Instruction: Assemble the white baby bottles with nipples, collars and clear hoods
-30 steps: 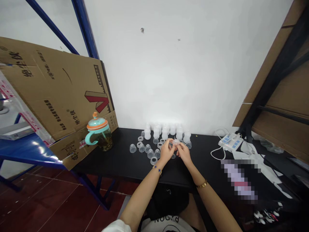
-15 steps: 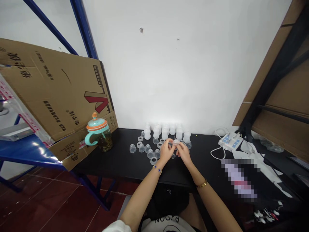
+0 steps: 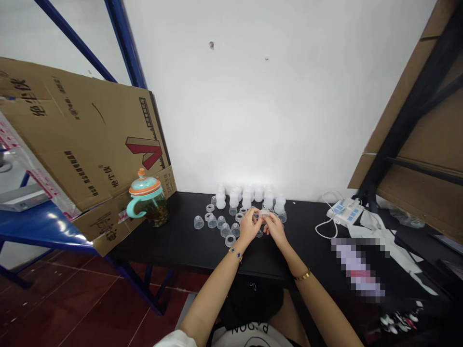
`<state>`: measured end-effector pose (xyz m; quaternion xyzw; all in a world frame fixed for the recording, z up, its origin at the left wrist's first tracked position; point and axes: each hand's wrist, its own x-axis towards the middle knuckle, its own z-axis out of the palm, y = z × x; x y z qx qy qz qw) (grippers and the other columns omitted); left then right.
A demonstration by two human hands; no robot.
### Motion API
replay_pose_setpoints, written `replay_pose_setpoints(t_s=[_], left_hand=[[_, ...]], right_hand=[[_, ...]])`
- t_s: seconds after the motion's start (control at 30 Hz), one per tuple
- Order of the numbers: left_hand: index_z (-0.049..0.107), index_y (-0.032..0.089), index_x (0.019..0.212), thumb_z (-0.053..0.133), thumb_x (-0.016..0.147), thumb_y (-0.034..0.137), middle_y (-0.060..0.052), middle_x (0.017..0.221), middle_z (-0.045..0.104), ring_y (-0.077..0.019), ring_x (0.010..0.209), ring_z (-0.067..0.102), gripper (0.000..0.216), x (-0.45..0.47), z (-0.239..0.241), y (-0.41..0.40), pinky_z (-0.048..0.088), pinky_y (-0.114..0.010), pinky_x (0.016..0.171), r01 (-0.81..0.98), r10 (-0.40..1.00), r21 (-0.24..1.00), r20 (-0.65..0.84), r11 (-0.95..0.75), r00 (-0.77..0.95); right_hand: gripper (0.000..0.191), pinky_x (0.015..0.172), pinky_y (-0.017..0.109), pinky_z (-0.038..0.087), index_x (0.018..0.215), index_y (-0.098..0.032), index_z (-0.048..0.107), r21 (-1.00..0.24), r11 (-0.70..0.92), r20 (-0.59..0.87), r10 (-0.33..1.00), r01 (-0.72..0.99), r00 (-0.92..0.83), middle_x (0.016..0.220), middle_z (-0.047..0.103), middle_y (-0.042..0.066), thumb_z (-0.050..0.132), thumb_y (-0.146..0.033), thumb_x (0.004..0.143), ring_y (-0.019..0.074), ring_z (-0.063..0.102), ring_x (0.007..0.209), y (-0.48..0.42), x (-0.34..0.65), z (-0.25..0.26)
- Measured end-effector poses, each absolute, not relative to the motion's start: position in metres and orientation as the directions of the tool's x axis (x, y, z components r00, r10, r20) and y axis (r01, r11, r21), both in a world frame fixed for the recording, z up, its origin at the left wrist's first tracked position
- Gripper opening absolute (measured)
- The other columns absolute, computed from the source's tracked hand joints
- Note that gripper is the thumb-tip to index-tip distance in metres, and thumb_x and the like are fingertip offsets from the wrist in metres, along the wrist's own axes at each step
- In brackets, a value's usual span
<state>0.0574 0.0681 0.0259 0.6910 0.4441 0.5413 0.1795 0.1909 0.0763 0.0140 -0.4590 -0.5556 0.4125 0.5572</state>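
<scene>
A small translucent bottle collar ring (image 3: 264, 212) is pinched between the fingertips of both my hands, just above the black table. My left hand (image 3: 250, 225) grips its left side, and my right hand (image 3: 275, 226) grips the right. Fingers cover part of the ring. To the left lie several clear dome caps (image 3: 198, 222) and loose collar rings (image 3: 230, 240). Behind my hands stand several white frosted baby bottles (image 3: 247, 198) along the wall. More clear parts sit partly hidden beneath and behind my fingers.
A pitcher with a turquoise handle and dark contents (image 3: 158, 208) stands at the left beside a large cardboard box (image 3: 90, 135). At the right are a white power strip (image 3: 345, 212) with cables and some white sheets (image 3: 383, 236). The black table (image 3: 173, 246) ends near my lap.
The ring in my fingers has tilted slightly. My hands stay in nearly the same place, and the things on the table have not moved.
</scene>
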Motion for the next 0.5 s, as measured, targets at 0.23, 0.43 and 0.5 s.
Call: replay_pose_setpoints(t_s=[0.23,0.43,0.5], left_hand=[[0.066,0.021,0.098,0.056,0.091,0.029,-0.003,0.094,0.067,-0.0143,0.071,0.06,0.015,0.0575,0.024,0.0701,0.046,-0.028,0.073,0.49,0.806,0.693,0.59,-0.529,0.035],[0.066,0.02,0.096,0.056,0.091,0.03,-0.002,0.091,0.065,-0.0147,0.072,0.059,0.015,0.0572,0.0233,0.0708,0.045,-0.028,0.073,0.497,0.8,0.685,0.599,-0.533,0.033],[0.066,0.02,0.096,0.056,0.091,0.03,-0.002,0.091,0.065,-0.015,0.072,0.06,0.015,0.0572,0.0234,0.0706,0.045,-0.028,0.073,0.501,0.806,0.689,0.591,-0.525,0.033]], right_hand=[[0.041,0.032,0.02,0.035,0.099,-0.018,0.067,-0.969,0.242,0.244,0.969,0.041,0.028,0.065,0.061,-0.001,0.06,-0.053,0.079,0.0112,0.053,0.039,0.0773,0.1911,0.0121],[0.037,0.032,0.02,0.034,0.095,-0.018,0.068,-0.962,0.268,0.269,0.963,0.051,0.014,0.062,0.059,-0.002,0.06,-0.051,0.081,0.0109,0.052,0.039,0.0771,0.1922,0.0116],[0.037,0.032,0.02,0.035,0.094,-0.018,0.069,-0.963,0.265,0.266,0.964,0.057,0.015,0.061,0.058,-0.002,0.061,-0.051,0.081,0.0108,0.051,0.04,0.076,0.1922,0.0129]])
